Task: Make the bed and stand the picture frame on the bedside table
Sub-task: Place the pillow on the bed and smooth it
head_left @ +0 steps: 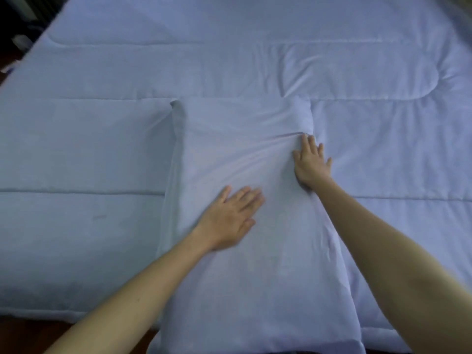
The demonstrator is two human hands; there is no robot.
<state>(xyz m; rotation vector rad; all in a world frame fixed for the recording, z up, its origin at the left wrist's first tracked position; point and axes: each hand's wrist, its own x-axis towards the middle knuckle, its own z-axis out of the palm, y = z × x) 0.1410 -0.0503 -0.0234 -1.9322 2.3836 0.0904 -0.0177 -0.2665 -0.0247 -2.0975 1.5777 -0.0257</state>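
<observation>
1. The pillow (245, 175) lies lengthwise on the quilted duvet (255, 60) of the bed, its near end at the bed's near edge.
2. The left hand (229, 221) rests open and flat on the pillow's middle; it is blurred.
3. The right hand (310, 162) is open, fingers spread, pressing the pillow's right edge, where the cover bunches.
4. To smooth well, sweep outward from the centre towards the creases.
5. Neither picture frame nor bedside table is in view.

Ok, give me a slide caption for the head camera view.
Both hands, left and right, flat on a pillow atop the quilt.
</observation>
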